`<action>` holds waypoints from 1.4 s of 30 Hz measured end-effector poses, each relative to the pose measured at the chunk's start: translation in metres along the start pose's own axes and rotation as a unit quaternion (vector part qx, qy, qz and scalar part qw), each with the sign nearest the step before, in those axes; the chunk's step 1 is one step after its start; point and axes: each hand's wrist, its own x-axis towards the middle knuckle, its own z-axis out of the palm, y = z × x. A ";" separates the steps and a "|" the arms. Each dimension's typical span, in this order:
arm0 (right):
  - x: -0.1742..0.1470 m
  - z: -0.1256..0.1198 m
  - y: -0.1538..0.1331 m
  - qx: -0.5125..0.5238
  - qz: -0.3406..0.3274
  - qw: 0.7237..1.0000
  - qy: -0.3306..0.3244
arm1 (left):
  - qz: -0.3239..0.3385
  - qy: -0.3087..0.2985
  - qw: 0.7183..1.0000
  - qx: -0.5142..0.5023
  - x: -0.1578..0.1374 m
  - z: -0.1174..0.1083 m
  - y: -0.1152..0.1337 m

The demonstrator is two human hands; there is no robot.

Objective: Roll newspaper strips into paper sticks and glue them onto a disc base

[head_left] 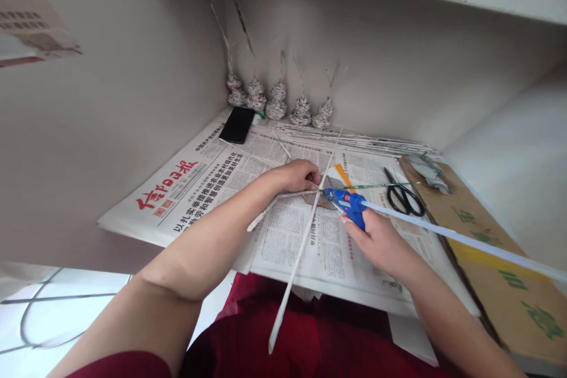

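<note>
In my right hand (pixel 376 239) is a blue hot glue gun (pixel 352 204), with a long white glue stick (pixel 425 224) running out of its back towards the right. Its nozzle points left, at the spot where thin rolled-newspaper sticks cross. My left hand (pixel 303 176) pinches the sticks close to that crossing. One long rolled-newspaper stick (pixel 295 269) slants down past the table's front edge, over my lap. Another rolled stick (pixel 277 199) reaches left under my forearm. Below the crossing lies a small brownish piece (pixel 325 204), partly covered by the gun.
Newspaper (pixel 283 242) covers the tabletop. Several gourd-shaped woven paper pieces (pixel 277 103) stand at the back wall, near a black phone (pixel 238 124). A bundle of paper sticks (pixel 363 143) lies behind. Black scissors (pixel 405 198) and flattened cardboard (pixel 491 260) are on the right.
</note>
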 end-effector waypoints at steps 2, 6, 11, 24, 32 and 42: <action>-0.001 0.000 0.000 0.000 -0.019 1.000 -0.009 | -0.009 0.002 1.000 0.008 0.000 0.001 -0.001; -0.002 -0.005 0.000 0.012 -0.045 0.998 -0.035 | -0.014 0.014 1.000 0.005 0.001 0.003 -0.001; 0.003 -0.019 0.002 0.130 0.035 0.989 -0.060 | -0.015 0.019 1.000 -0.005 0.002 0.004 -0.003; 0.010 -0.007 0.004 0.196 0.084 0.977 -0.017 | -0.026 0.011 1.000 0.000 0.001 0.004 0.000; -0.021 -0.023 0.003 0.343 0.131 0.928 -0.071 | -0.020 0.007 1.000 -0.003 0.000 0.003 -0.001; -0.028 -0.029 0.010 0.273 0.141 0.952 -0.014 | -0.010 0.004 1.000 -0.027 0.001 0.005 -0.007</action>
